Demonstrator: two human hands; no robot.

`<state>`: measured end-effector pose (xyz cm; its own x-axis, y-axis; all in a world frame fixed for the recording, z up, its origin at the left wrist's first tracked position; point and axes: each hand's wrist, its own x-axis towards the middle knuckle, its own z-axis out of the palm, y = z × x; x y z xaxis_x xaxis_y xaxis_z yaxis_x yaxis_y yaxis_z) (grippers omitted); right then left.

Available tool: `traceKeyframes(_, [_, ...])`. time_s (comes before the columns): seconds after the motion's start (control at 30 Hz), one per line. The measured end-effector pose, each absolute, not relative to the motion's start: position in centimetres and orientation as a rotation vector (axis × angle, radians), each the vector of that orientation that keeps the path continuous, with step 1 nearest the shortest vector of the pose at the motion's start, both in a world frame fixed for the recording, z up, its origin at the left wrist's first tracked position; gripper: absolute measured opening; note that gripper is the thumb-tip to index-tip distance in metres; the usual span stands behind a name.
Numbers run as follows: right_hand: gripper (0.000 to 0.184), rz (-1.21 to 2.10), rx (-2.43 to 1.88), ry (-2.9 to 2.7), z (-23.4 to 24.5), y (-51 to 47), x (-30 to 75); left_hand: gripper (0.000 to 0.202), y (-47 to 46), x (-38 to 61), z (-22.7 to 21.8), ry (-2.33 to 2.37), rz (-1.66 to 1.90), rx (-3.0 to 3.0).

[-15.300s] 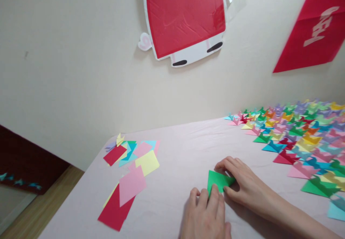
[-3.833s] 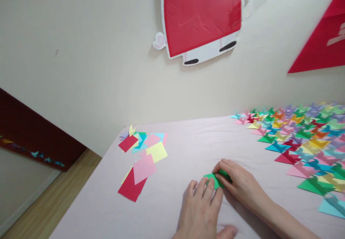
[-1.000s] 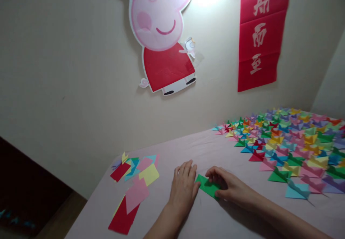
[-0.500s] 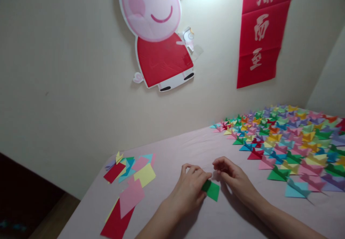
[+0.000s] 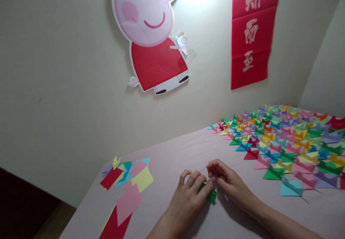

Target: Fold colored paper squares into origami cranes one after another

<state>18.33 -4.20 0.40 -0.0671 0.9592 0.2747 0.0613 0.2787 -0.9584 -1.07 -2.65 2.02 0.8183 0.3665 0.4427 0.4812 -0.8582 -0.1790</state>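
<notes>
A small folded green paper (image 5: 211,196) lies on the pale pink table cover (image 5: 172,152). My left hand (image 5: 188,197) presses on it with curled fingers, covering most of it. My right hand (image 5: 229,183) sits just to the right, its fingertips bent together near the paper's upper edge. Whether the right fingers touch the paper is hard to tell.
Loose flat paper squares (image 5: 126,185) in red, pink, yellow and blue lie at the left. Rows of several folded coloured paper figures (image 5: 285,145) cover the table's right side. On the wall hang a cartoon pig cutout (image 5: 151,37) and a red banner (image 5: 250,34).
The green paper has been folded smaller and now shows only as a small piece under my left fingers. My right hand has let go of it. The view has shifted slightly.
</notes>
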Motion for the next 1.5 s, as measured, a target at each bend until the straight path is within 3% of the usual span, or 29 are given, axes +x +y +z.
traceKeyframes(0.2, [0.031, 1.008, -1.029, -1.428, 0.3, -4.3, 18.3, 0.032, -2.8, -1.5, 1.4, -0.621, -0.620, -2.699])
traceKeyframes(0.47, [0.035, 0.982, -1.037, -1.519, 0.2, -4.2, 18.4, 0.027, -3.1, -1.8, 0.7, -0.626, -0.724, -2.630])
traceKeyframes(0.63, [0.025, 0.911, -0.963, -1.636, 0.4, -4.5, 18.2, 0.018, -3.5, -1.9, 0.6, -0.697, -0.797, -2.589])
traceKeyframes(1.1, [0.030, 0.837, -0.785, -1.911, 1.0, -5.4, 17.8, 0.026, -4.3, -3.0, 1.3, -0.618, -0.951, -2.600])
traceKeyframes(1.5, [0.026, 0.645, -1.072, -2.135, 1.1, -5.0, 17.9, 0.010, -4.9, -4.1, 0.5, -0.788, -0.986, -2.796])
